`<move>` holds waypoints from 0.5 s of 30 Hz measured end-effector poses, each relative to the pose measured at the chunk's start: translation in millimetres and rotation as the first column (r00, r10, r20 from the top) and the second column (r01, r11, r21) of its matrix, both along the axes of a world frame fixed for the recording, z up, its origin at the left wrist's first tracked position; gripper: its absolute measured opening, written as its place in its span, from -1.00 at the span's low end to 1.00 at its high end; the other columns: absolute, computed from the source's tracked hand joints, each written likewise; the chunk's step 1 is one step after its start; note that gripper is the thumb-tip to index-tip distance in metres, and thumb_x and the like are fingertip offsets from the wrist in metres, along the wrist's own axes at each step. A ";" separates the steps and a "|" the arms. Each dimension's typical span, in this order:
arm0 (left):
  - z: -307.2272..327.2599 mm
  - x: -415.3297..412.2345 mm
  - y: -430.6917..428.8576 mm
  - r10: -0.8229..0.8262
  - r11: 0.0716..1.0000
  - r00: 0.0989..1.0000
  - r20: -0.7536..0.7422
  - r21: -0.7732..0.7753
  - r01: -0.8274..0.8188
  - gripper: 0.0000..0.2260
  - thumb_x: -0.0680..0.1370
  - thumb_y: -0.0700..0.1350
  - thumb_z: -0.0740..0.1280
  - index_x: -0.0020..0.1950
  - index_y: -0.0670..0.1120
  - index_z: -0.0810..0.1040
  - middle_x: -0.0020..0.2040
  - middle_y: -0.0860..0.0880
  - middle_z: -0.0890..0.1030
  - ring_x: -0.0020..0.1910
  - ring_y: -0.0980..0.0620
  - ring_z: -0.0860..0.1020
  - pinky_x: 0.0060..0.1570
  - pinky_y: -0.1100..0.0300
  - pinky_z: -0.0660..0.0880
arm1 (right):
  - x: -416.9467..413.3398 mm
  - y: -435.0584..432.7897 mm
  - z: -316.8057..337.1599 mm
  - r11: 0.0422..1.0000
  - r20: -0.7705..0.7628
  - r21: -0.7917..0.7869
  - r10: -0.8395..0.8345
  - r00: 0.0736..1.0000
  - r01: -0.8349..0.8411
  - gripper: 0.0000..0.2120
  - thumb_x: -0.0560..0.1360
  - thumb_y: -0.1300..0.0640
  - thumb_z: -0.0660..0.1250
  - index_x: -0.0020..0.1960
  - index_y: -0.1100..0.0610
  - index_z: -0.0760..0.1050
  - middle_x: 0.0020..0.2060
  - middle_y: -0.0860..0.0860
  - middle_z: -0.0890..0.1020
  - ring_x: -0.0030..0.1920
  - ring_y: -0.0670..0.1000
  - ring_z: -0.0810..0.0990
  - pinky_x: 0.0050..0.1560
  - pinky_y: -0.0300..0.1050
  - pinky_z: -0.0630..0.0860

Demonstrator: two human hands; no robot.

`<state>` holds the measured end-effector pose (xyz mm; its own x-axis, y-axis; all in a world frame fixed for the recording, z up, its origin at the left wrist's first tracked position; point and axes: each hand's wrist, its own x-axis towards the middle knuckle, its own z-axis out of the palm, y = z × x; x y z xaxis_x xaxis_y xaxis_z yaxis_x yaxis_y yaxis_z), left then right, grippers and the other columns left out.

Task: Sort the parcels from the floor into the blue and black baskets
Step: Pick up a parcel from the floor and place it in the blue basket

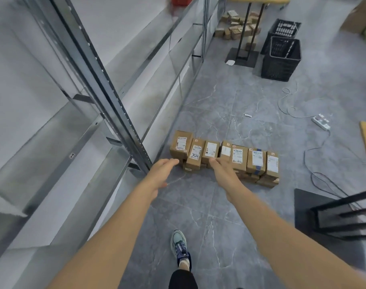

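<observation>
Several brown cardboard parcels point(223, 156) with white labels stand in a row on the grey floor, with more lying under them. My left hand point(160, 174) reaches out with straight fingers, its tips just short of the row's left end. My right hand point(223, 174) is stretched out flat too, in front of the row's middle. Neither hand holds anything. Two black baskets point(281, 59) stand stacked at the far right. No blue basket is in view.
A tall metal shelf rack point(107, 97) runs along the left. A table's black legs point(245, 38) stand at the back with more small boxes beneath. White cables and a power strip point(321, 122) lie on the floor at right. My shoe point(179, 243) is below.
</observation>
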<state>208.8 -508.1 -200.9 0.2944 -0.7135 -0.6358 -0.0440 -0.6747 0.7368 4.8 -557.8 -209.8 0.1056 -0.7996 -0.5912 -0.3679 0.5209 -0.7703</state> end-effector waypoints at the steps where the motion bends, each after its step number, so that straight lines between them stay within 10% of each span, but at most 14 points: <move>1: -3.8 9.4 -14.8 -0.013 1.000 1.000 -0.006 0.008 0.013 -0.58 0.61 0.17 0.35 0.41 0.05 0.49 0.36 0.04 0.52 0.34 0.01 0.48 0.10 0.02 0.46 | 10.9 -12.5 -4.3 1.000 0.006 0.011 -0.011 1.000 0.011 -0.46 0.74 -0.15 0.12 0.65 0.04 0.24 0.60 0.02 0.32 0.57 0.11 0.30 0.53 0.11 0.29; 15: -72.0 81.0 -211.9 -0.060 0.981 0.998 -0.026 0.183 0.064 -0.63 0.64 0.15 0.31 0.38 0.02 0.46 0.28 0.01 0.53 0.27 0.02 0.50 0.21 0.00 0.45 | 94.5 -203.2 -93.1 0.976 0.016 0.206 -0.069 0.997 0.064 -0.40 0.72 -0.20 0.13 0.67 0.02 0.19 0.63 0.02 0.28 0.59 0.13 0.28 0.56 0.26 0.29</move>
<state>289.9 -720.0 -272.8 0.2392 -0.6003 -0.7632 -0.0764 -0.7952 0.6015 99.3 -761.1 -302.9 0.0716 -0.6672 -0.7414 -0.3107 0.6915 -0.6522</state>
